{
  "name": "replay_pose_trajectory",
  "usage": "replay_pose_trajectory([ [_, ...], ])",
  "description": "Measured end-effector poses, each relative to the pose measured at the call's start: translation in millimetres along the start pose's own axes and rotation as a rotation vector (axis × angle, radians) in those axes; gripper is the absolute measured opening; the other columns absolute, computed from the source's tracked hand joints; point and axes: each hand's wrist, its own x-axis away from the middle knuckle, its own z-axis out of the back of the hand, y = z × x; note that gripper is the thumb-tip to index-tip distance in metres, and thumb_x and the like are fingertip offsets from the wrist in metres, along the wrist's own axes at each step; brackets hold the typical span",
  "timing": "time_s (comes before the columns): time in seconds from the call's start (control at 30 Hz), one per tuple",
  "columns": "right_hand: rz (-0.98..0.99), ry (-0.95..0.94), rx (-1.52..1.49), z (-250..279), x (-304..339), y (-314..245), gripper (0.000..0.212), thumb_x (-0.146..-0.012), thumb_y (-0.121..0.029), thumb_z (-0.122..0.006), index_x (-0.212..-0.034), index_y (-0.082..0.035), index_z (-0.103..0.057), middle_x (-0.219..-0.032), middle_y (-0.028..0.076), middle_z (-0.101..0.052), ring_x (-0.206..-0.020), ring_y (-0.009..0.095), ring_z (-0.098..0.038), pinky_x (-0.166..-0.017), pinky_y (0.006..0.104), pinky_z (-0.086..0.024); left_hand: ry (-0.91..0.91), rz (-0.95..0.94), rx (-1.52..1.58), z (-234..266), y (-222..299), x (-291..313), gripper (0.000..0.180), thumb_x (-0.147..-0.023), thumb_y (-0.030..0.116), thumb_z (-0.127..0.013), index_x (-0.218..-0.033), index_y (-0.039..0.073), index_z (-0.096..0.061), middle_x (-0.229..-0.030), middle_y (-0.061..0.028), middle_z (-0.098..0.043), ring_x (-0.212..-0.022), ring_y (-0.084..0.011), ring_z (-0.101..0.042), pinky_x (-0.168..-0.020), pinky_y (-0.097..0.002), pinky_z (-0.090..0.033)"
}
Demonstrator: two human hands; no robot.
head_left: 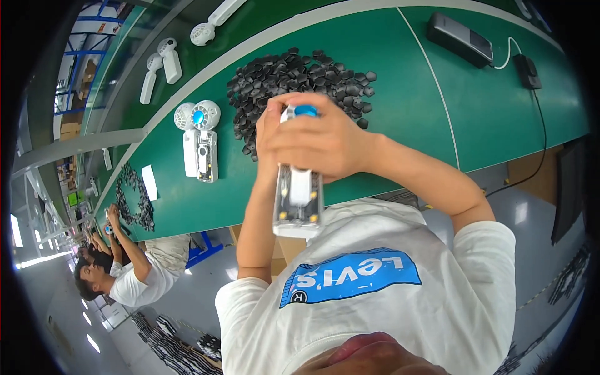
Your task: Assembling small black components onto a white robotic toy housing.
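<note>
Both my hands are closed around the head of a handheld fan (300,197), raised above the table's near edge. Its handle, see-through with a white panel, points down toward my shirt. My right hand (325,140) wraps across the front of the head, slightly smeared by motion. Behind it, my left hand (267,134) grips the left side. A blue round centre piece shows between the fingers at the top; most of the fan head is covered. Just beyond my hands lies a heap of black five-sided caps (275,78).
Two more handheld fans (199,140) lie left on the green table (400,81). Several white fans (169,60) rest past the rail. A grey box-shaped device (459,39) with a cable sits far right. At far left, a co-worker (134,275) works beside another black heap (134,200).
</note>
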Motion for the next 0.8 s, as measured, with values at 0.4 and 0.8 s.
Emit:
replay_pose_trajectory([
  [0.4,-0.114,0.536,-0.256,3.3,-0.5,-12.7,0.04,-0.073,-0.026,-0.077,-0.108,-0.021,-0.058,-0.122,0.015,-0.055,-0.105,0.028,-0.056,-0.095,0.0483,-0.038,0.057,-0.943,-0.254,-26.4,4.7,-7.6,0.072,-0.078,0.016,-0.077,-0.136,0.009,-0.034,-0.124,-0.0236,-0.052,-0.103,-0.0305,-0.06,-0.085,-0.039,-0.051],
  [0.8,-0.117,0.189,-0.287,11.6,-4.3,-0.3,0.049,-0.071,-0.029,-0.08,-0.112,-0.014,-0.057,-0.116,0.014,-0.059,-0.101,0.027,-0.058,-0.091,0.0459,-0.042,0.229,-0.918,-0.366,-9.9,-11.4,-13.2,0.068,-0.068,0.017,-0.086,-0.118,0.009,-0.041,-0.111,-0.0197,-0.06,-0.089,-0.0242,-0.063,-0.071,-0.0311,-0.054],
])
